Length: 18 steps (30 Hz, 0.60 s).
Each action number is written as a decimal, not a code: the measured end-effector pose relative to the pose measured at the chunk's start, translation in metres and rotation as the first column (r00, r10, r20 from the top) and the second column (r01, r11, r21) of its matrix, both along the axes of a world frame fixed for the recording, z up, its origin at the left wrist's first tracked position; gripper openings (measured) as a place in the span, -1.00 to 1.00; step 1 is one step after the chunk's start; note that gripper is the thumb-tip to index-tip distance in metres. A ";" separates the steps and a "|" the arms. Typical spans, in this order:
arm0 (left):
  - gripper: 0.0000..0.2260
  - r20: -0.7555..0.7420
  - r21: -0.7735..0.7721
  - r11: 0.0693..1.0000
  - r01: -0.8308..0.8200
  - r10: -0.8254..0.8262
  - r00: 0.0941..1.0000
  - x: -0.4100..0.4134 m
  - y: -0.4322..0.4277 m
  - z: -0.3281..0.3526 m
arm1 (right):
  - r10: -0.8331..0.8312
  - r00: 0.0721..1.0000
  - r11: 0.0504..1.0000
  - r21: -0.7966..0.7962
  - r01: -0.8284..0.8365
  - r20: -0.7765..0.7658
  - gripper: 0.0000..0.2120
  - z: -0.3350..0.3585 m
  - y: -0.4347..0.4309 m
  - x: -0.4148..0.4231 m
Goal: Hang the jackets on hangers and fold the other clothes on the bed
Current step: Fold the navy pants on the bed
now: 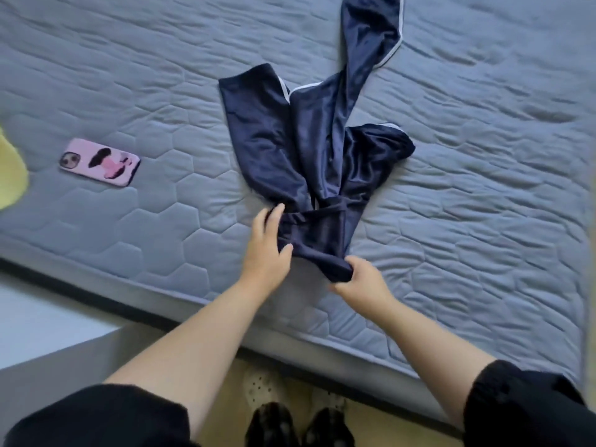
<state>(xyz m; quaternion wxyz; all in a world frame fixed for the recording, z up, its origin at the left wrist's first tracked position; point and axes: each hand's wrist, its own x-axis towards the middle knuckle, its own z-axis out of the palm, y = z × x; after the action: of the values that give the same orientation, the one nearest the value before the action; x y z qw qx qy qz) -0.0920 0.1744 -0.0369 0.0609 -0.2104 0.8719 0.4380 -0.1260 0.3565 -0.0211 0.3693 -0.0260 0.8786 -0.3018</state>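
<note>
While both hands hold its near end, the dark blue trousers (283, 140) lie crumpled on the bed (483, 188), close to its near edge and about midway across the view. One leg runs away toward the top of the picture and is cut off there, so its end is out of sight. The other is doubled back, its hem lying flat up and to the left. A bunched lump of cloth sits on the right side, and what lies under it is hidden. A thin white stripe shows along some of the seams.

The left hand (266, 243) is on the left edge of the near end, fingers laid over the cloth and thumb tucked in against it, pinching the edge. The right hand (361, 282) is clamped on the nearest corner, fingers curled round a fold so that their tips are hidden in the cloth. The two hands are near each other but apart, with the gathered cloth between them.

Well to the left, a pink phone (99, 162) lies face down on the quilted grey-blue cover. A yellow cloth (9, 169) shows at the left border, mostly cut off, too little to tell what it is. At the bottom, black sleeves (96, 417) cover the upper arms, and dark slippers (274, 424), blurred, stand on the tan floor (371, 414) beside the bed.
</note>
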 end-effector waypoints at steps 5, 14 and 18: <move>-0.38 0.031 -0.273 0.920 0.281 -0.283 0.959 0.033 0.032 0.046 | 0.031 0.947 0.996 -0.068 -0.056 -0.320 -0.86 0.060 0.024 -0.002; -0.79 0.173 0.168 0.981 0.095 -0.124 0.977 0.036 0.082 0.121 | -0.166 0.980 0.948 -0.257 0.189 0.109 -0.89 0.146 0.058 0.001; -0.67 0.457 0.490 0.860 -0.140 -0.116 0.882 0.047 0.088 0.145 | -0.127 0.991 0.992 -0.010 0.127 -0.027 -0.75 0.152 0.086 0.012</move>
<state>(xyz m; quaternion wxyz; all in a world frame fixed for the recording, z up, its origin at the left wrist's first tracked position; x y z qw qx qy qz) -0.0449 0.2622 0.1082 0.3214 -0.2923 0.6820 0.5884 -0.1142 0.4430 0.1308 0.3372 0.0245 0.8821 -0.3280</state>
